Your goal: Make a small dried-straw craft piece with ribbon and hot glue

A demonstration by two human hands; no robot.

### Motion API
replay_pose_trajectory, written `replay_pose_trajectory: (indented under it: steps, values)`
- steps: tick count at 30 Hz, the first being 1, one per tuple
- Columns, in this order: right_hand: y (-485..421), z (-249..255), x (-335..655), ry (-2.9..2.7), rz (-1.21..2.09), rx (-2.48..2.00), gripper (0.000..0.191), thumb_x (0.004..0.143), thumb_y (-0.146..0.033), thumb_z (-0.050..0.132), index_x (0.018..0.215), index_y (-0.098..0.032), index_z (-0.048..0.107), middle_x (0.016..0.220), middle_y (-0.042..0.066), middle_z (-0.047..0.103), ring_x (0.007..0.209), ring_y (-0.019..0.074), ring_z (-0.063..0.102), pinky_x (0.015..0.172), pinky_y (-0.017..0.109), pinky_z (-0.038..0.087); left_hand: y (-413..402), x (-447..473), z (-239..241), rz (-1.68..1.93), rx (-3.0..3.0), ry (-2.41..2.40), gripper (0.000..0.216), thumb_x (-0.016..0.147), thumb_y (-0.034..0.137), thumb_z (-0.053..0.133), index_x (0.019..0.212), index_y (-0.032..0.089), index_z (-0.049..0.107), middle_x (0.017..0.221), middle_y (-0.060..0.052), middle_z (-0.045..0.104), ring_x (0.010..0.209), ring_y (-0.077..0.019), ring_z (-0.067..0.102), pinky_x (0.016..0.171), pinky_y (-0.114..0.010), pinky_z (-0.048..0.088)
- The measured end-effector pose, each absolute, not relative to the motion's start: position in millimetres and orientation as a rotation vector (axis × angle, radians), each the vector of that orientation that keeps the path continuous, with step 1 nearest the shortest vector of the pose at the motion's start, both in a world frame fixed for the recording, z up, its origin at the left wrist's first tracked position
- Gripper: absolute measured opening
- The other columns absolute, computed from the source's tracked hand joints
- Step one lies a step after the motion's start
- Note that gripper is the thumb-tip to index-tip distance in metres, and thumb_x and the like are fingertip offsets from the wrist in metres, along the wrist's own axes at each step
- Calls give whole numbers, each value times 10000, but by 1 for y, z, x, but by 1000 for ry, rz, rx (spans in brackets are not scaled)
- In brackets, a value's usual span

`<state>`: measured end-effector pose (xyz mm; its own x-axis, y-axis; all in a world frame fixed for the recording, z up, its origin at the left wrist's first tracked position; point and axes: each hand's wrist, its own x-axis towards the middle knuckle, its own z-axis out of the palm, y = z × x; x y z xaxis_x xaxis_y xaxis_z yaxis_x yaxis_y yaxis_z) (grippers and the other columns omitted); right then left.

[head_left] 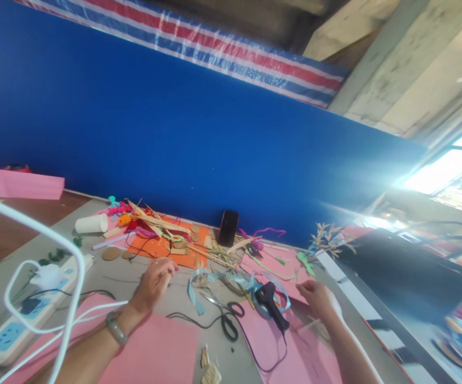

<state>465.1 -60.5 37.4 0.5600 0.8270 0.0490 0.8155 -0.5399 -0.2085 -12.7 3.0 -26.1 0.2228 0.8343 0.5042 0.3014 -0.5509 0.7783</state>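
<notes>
My left hand (157, 282), with a band on its wrist, hovers by the near edge of an orange sheet (194, 258). Its fingers are curled together; anything between them is too small to make out. Over on the right, my right hand (319, 301) is pinched near a pink sheet (271, 261), and a thin pale strand seems to rise at its fingertips. Between the hands lie black-handled scissors (229, 322), a light-blue ribbon (193, 293) and a black glue gun (271, 304) with its cord.
A phone (228, 228) leans against the blue partition (215, 138). Dried stalks (154, 221), wooden discs (111, 253) and a white paper cup (90, 224) lie at the back left. A power strip (18, 320) with a looping white cable (79, 277) occupies the near left.
</notes>
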Motion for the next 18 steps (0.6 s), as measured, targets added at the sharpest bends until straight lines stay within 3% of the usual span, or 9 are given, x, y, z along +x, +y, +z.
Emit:
replay_pose_trajectory:
  steps: [7, 12, 18]
  values:
    - [-100, 7, 468, -1359, 135, -2689, 350, 770, -441, 551, 551, -187, 651, 545, 38, 658, 575, 187, 616, 468, 237, 314, 2, -12, -32, 1313, 1959, 1064, 266, 839, 229, 336, 633, 214, 503, 758, -20, 660, 774, -194, 582, 789, -342, 419]
    - [-73, 8, 474, -1263, 112, -2742, 291, 811, -382, 533, 694, -175, 700, 672, 71, 708, 651, 203, 656, 481, 235, 349, 7, -15, -37, 1315, 1879, 1152, 356, 897, 292, 307, 685, 210, 582, 690, -12, 622, 693, -182, 570, 697, -304, 429]
    - [-40, 22, 474, -1261, 136, -2795, 260, 916, -321, 488, 876, -164, 691, 913, 92, 699, 860, 224, 654, 671, 292, 488, 11, -16, -39, 1341, 1821, 1196, 408, 930, 334, 307, 655, 202, 578, 657, -6, 615, 655, -165, 576, 676, -277, 433]
